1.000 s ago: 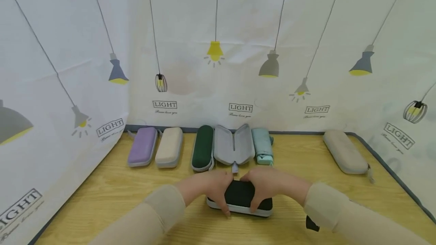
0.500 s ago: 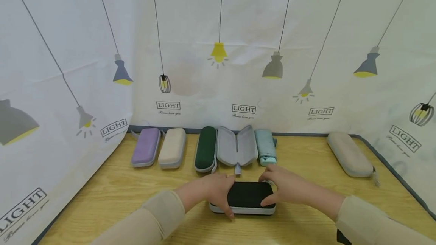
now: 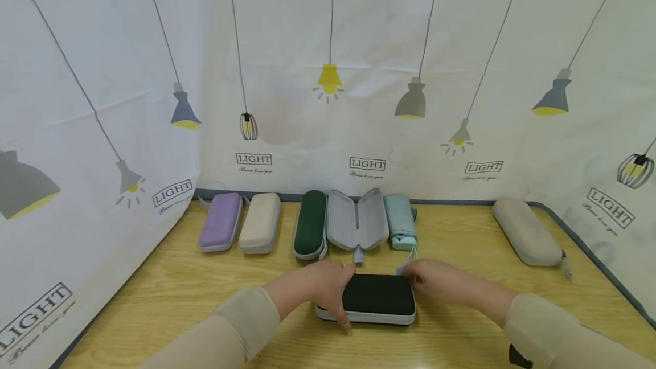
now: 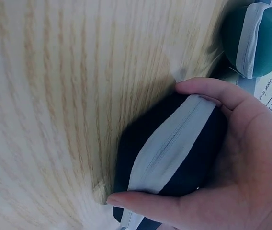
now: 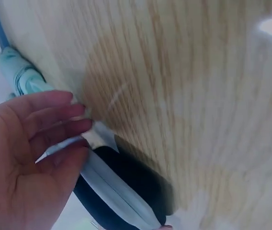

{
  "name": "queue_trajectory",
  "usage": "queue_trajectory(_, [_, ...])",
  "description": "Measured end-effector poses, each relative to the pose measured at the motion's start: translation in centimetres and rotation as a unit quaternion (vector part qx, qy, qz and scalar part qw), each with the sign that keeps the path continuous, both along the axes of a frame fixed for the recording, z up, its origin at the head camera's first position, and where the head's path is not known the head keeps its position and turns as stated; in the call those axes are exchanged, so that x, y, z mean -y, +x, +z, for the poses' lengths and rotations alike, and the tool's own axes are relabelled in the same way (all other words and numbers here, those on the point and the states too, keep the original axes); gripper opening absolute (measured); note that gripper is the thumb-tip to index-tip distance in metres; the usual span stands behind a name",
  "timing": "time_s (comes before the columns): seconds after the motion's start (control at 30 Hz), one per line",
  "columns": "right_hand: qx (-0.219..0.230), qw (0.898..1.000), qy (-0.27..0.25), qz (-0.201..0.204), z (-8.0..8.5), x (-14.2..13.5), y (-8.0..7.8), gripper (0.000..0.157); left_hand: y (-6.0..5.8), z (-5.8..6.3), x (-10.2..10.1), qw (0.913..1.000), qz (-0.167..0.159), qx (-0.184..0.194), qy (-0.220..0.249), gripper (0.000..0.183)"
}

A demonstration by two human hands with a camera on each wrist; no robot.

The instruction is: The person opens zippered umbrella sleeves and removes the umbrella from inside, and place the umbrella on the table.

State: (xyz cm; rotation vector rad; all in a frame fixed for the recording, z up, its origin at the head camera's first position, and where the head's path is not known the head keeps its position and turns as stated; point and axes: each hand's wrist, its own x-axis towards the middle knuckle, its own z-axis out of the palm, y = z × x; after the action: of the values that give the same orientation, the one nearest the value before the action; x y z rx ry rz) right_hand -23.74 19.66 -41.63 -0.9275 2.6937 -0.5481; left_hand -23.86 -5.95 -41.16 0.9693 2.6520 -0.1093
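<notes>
purple fabric covers the case point(image 3: 220, 221) farthest left on the wood-grain tabletop point(image 3: 128, 300), a small strap poking out behind it, and just beside it lies a cream case point(image 3: 259, 222) with a grey edge. next to the right comes a dark green case point(image 3: 310, 224), rounded and closed, with a pale band round its rim. in front of this row, nearer the person, the left hand point(image 3: 327, 286) grips the left end of a black case point(image 3: 379, 296), thumb on the near side and fingers round the far side. that black case lies flat and lengthwise from left to right on the table, a pale grey zip band running along its side. behind it a grey case point(image 3: 357, 222) sits unfolded, its two halves tilted up like wings, and touching or nearly touching that one is a folded teal bundle point(image 3: 401, 218). at the far right corner of the black case the right hand point(image 3: 433, 279) pinches a pale tab point(image 3: 402, 270) between thumb and index finger, the other fingers loosely bent. well apart, farthest right, a beige case point(image 3: 528, 232) lies at a slant, a tassel-like pull at its near end.
</notes>
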Motion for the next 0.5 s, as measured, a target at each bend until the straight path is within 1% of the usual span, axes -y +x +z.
queue_trajectory(0.03, [0.004, 1.0, -0.009, 0.003, -0.1, -0.1, -0.1, 0.021, 0.0, 0.0, 0.0, 1.0, -0.002, 0.003, -0.001, 0.1])
queue_trajectory(0.1, [0.026, 0.999, -0.033, 0.007, -0.3, -0.3, -0.4, 0.021, -0.2, 0.0, 0.0, 0.9999, -0.008, 0.007, -0.004, 0.101])
queue_trajectory(0.17, [0.051, 0.997, -0.062, 0.011, -0.4, -0.6, -0.6, 0.019, -0.3, 0.0, 0.1, 0.9998, -0.011, 0.015, -0.006, 0.103])
queue_trajectory(0.27, [0.087, 0.992, -0.09, 0.019, -0.6, -0.8, -0.8, 0.018, -0.5, 0.0, 0.1, 0.9995, -0.016, 0.024, -0.011, 0.106])
queue_trajectory(0.4, [0.101, 0.989, -0.108, 0.029, -0.9, -0.9, -1.0, 0.018, -0.7, -0.1, 0.2, 0.9992, -0.023, 0.031, -0.009, 0.105])
queue_trajectory(0.5, [0.104, 0.986, -0.121, 0.038, -1.2, -0.8, -1.1, 0.019, -0.8, -0.2, 0.4, 0.9991, -0.033, 0.026, -0.002, 0.101])
